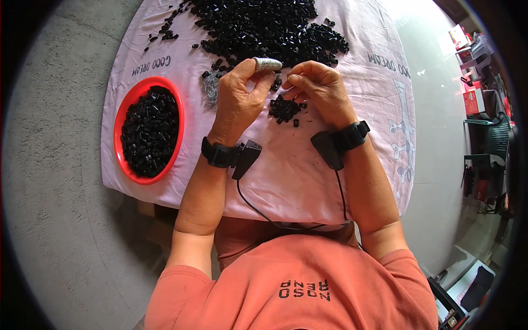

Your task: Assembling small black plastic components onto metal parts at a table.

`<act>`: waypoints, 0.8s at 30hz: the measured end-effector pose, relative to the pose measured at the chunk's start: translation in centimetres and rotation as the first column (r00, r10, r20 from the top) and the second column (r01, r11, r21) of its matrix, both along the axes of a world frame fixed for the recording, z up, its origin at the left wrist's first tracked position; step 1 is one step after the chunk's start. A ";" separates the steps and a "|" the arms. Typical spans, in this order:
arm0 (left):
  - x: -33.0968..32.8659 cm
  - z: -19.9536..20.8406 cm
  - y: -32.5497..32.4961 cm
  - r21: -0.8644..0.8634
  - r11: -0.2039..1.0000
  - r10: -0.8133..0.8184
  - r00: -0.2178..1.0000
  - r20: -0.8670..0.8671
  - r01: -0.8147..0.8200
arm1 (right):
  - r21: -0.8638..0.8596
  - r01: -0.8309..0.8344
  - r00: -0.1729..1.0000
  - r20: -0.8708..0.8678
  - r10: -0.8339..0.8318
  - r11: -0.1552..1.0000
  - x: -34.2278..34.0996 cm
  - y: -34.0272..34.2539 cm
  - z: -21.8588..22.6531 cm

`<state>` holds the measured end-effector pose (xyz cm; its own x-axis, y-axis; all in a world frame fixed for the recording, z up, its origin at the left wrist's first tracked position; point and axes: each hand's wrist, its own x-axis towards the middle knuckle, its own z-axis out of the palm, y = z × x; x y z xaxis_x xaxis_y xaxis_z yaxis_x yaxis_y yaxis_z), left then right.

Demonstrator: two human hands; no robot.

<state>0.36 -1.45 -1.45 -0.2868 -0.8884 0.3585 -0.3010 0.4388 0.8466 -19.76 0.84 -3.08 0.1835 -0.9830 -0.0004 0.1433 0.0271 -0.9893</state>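
Note:
My left hand (242,99) is bent in a pinch over the cloth-covered table, with a greyish-white wrap (268,64) around its index finger. Facing it, my right hand (322,91) has its thumb and fingers drawn together; whatever lies between the fingertips is too small to make out. A few small black parts show in the gap between the hands, and I cannot tell whether one is held. Just below lies a small heap of black plastic pieces (284,109). Beside my left wrist is a tangle of thin silvery bits (209,89).
A large pile of black pieces (258,33) covers the table's far side. At left stands a red basin (180,132) filled with similar pieces. The pink cloth (275,170) drapes over the table edge. Black wrist devices with cables sit on both arms. A green chair (496,135) stands far right.

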 end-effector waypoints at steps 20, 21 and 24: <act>-0.6 0.7 0.4 -0.091 0.996 0.017 0.996 0.086 -0.009 | 0.033 -0.066 0.997 -0.031 0.067 0.997 0.1 0.0 0.1; -0.6 0.7 0.4 -0.091 0.996 0.013 0.996 0.088 -0.005 | 0.028 -0.070 0.997 -0.035 0.071 0.997 0.1 0.0 0.1; -0.5 0.7 0.3 -0.096 0.995 0.007 0.995 0.102 0.003 | 0.016 -0.078 0.996 -0.041 0.078 0.997 0.2 0.0 0.1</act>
